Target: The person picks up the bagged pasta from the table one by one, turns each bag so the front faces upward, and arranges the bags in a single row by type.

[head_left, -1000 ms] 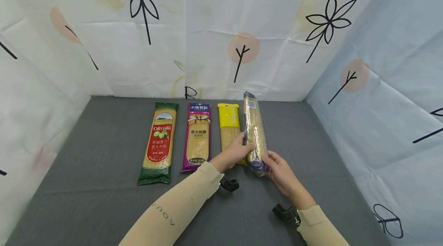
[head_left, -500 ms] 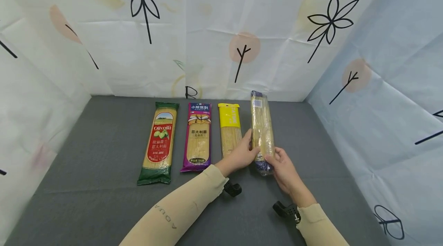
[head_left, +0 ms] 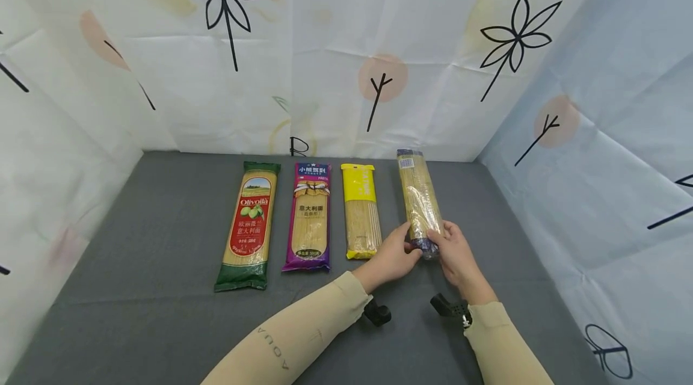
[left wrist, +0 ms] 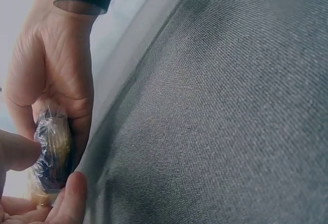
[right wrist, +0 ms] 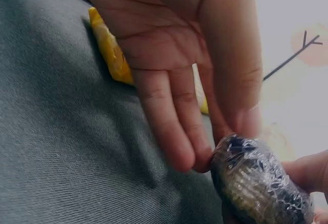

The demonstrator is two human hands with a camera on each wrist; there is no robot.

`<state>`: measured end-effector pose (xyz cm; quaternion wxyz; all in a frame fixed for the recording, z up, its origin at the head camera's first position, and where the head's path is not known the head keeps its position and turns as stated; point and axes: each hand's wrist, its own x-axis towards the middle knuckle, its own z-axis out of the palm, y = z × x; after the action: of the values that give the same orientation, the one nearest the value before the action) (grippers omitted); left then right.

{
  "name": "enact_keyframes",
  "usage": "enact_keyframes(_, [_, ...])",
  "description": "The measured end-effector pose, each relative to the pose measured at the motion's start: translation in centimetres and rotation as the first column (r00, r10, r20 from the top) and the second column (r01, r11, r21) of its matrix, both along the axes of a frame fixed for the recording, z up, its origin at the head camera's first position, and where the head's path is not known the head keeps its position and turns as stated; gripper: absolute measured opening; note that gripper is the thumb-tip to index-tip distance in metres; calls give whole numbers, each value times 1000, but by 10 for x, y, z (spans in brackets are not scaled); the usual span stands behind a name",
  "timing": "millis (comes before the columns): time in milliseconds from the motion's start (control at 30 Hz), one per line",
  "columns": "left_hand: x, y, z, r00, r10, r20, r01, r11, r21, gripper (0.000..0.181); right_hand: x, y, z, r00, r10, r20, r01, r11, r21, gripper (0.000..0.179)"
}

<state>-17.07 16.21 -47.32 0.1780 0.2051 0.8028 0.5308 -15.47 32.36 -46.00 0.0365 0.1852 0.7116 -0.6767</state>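
A clear-wrapped pack of spaghetti (head_left: 419, 195) with dark blue ends lies slightly slanted at the right of the row, its barcode label at the far end. My right hand (head_left: 459, 258) grips its near end from the right, thumb on top. At the left near corner my left hand (head_left: 391, 257) pinches the same end between thumb and fingers. In the left wrist view the pack's end (left wrist: 54, 152) sits between both hands, apparently just above the cloth. The right wrist view shows the crinkled end (right wrist: 261, 183) close up; the fingertips beneath it are partly hidden.
Left of the held pack lie a yellow spaghetti pack (head_left: 361, 210), a purple pasta pack (head_left: 310, 216) and a green-and-red Olivoilà pack (head_left: 250, 225), side by side on the grey cloth (head_left: 162, 313). Printed white fabric walls (head_left: 325, 24) enclose the back and sides.
Both hands have moved the spaghetti pack rightward, away from the yellow pack, and lowered it. My left hand has slid down to its near end, uncovering the yellow pack.
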Motion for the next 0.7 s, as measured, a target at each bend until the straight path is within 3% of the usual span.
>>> enact_keyframes(300, [0, 1, 5, 997, -63, 44, 66, 994, -83, 66, -3, -1, -5, 998, -4, 65, 1, 999, 43, 56])
enact_keyframes(433, [0, 2, 5, 997, -58, 58, 62, 996, -68, 66, -4, -2, -7, 998, -8, 62, 4, 998, 62, 57])
enact_keyframes(567, [-1, 4, 4, 994, -54, 95, 57, 998, -29, 65, -3, -1, -9, 999, 2, 40, -9, 986, 167, 57])
enact_keyframes(700, [1, 4, 6, 980, -54, 192, 55, 999, 2, 64, -1, 2, -11, 1000, 20, 4, -20, 937, 349, 53])
